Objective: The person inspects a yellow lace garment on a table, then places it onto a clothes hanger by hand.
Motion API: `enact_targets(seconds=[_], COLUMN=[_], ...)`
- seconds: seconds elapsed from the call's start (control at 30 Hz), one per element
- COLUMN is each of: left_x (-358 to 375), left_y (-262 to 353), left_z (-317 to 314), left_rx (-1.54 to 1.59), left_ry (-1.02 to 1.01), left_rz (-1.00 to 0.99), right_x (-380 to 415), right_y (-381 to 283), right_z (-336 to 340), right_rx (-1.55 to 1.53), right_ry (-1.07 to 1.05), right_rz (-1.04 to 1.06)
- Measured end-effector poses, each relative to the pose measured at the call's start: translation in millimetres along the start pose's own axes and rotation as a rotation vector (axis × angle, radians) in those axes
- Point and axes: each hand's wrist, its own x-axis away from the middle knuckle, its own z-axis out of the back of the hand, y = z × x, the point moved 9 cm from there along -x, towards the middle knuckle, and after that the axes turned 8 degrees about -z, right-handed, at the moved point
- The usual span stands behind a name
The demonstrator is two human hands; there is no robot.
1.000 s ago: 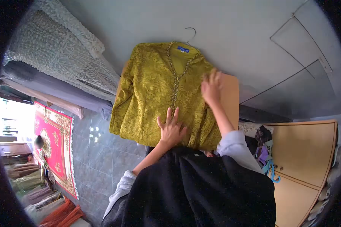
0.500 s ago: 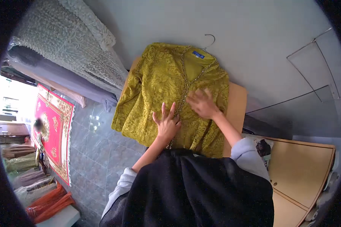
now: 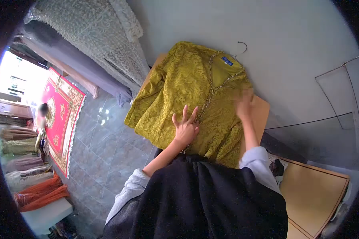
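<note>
Mustard lace top [image 3: 183,87], 1 off, lies front up on a tan surface [image 3: 260,117] that shows past its edges on both sides. Neck points away from the person and a bit right, hem toward the body; long axis slants upper right to lower left, along the beaded trim [image 3: 209,97]. 1 blue label [image 3: 227,61] inside the neck, 1 hanger hook [image 3: 244,47] sticking out past the collar. 2 hands on the job: left hand [image 3: 185,129] palm down on the lower front, fingers spread wide, gripping nothing; right hand [image 3: 244,104] at the right side of the top, motion-blurred, can't tell finger spread or contact. Room: pale wall [image 3: 283,44] beyond, grey tiled floor [image 3: 107,151] left, 1 red rug [image 3: 60,115] on it, white textured cloth [image 3: 99,44] upper left, orange cloth [image 3: 42,195] lower left.
</note>
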Motion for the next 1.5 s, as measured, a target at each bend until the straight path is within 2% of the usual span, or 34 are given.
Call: enact_targets(seconds=[0.03,0.07,0.13,0.17,0.27,0.33,0.37,0.47,0.5,0.57,0.6,0.63,0.67,0.73,0.77,0.83,0.9,0.97,1.0,1.07,1.13,1.17,1.23,1.3,1.33,1.4,1.47,1.5], left_x=[0.5,2.2,6.9,9.7,20.2,32.4,40.6,79.5,90.4,98.2,100.4,100.7,100.7,102.9,105.1,114.5,121.4,121.1,122.1,122.6,123.5,123.2,122.3,122.0,120.4,123.3,124.0,123.5], left_y=[1.8,0.7,-1.9,-3.3,-11.6,-32.9,-53.5,-133.3,-151.8,-171.8,-179.4,-183.6,-186.6,-191.9,-194.6,-199.5,-203.8,-202.2,-202.7,-205.1,-207.3,-204.9,-202.0,-202.1,-201.8,-203.2,-201.8,-201.1], left_z=[1.2,-0.1,1.2,2.6,17.3,40.2,54.9,65.9,64.9,53.0,45.9,43.2,40.0,34.8,36.1,37.1,36.0,38.8,38.4,33.8,35.6,41.2,46.5,43.3,42.6,39.5,41.9,45.4], left_rx=[-0.001,-0.015,0.002,0.02,0.105,0.02,-0.036,-0.05,-0.093,-0.004,0.054,0.056,0.082,0.126,0.128,0.162,0.197,0.247,0.249,0.272,0.274,0.261,0.249,0.251,0.249,0.249,0.246,0.242], left_ry=[0.008,0.012,0.038,0.054,0.063,0.184,0.215,0.286,0.269,0.078,0.14,0.139,0.141,0.185,0.185,0.186,0.235,0.295,0.3,0.271,0.277,0.288,0.288,0.281,0.274,0.289,0.307,0.296], left_rz=[-0.008,-0.002,0.011,0.013,0.055,0.125,0.239,0.608,0.694,0.788,0.763,0.763,0.759,0.748,0.751,0.764,0.769,0.745,0.743,0.76,0.755,0.734,0.721,0.72,0.712,0.696,0.686,0.681], right_x=[-13.4,-12.6,9.2,27.1,32.1,33.1,30.0,15.7,23.2,55.5,61.4,96.0,132.6,178.9,148.3,32.5,-20.7,-18.7,9.2,86.6,121.4,55.8,-26.1,-55.9,-67.4,-5.0,70.4,72.3], right_y=[32.8,20.7,-53.7,-94.5,-76.9,-65.7,-65.9,-67.2,-102.4,-188.2,-219.5,-254.2,-290.1,-309.2,-300.4,-268.9,-256.5,-275.8,-301.5,-331.2,-333.4,-307.4,-308.2,-293.3,-287.3,-335.5,-340.3,-342.5], right_z=[18.4,28.2,80.4,78.2,48.1,28.6,29.0,101.9,114.2,125.8,107.9,103.5,99.6,57.8,4.7,-29.7,68.4,75.4,75.0,37.3,6.2,-76.7,34.5,81.6,59.2,59.4,-29.8,-27.2], right_rx=[-0.055,-0.056,0.117,0.16,0.157,0.16,0.163,0.111,0.07,-0.067,-0.318,-0.367,-0.416,-0.363,-0.217,0.528,0.169,0.108,0.114,-0.242,-0.019,0.794,0.41,0.222,0.152,0.062,0.148,-0.006], right_ry=[0.173,0.175,0.21,0.019,-0.053,-0.127,-0.13,0.486,0.439,0.382,0.127,0.212,0.177,0.107,-0.079,-0.724,0.206,0.289,0.154,-0.248,-0.411,-0.658,-0.349,0.445,0.185,0.181,-0.454,-0.444], right_rz=[-0.212,-0.199,-0.035,0.088,0.157,0.205,0.216,0.113,0.21,0.434,0.439,0.642,0.969,1.467,1.432,0.873,0.534,0.494,0.604,1.079,1.526,1.158,0.607,0.375,0.277,0.698,1.234,1.283])
